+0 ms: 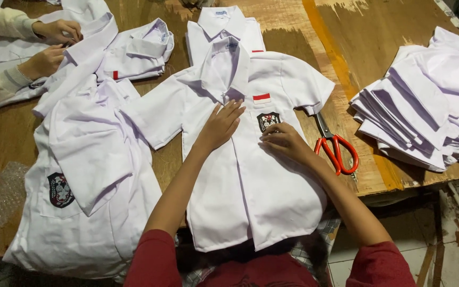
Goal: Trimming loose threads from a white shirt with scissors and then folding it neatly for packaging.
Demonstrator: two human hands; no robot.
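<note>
A white shirt (251,175) lies flat under both hands, collar pointing away — left hand (220,126) open on the placket, right hand (285,141) curled, fingertips pressing the chest badge (268,120).

Bare wooden table (346,32) lies open behind the spread white shirt (245,175), between the folded shirt (229,24) and the stack of folded shirts (426,106) at right. Red-handled scissors (336,149) block the narrow strip just right of the shirt. Left, a heap of shirts (86,159) and a co-worker's 2 hands (49,45) crowd the surface.
</note>
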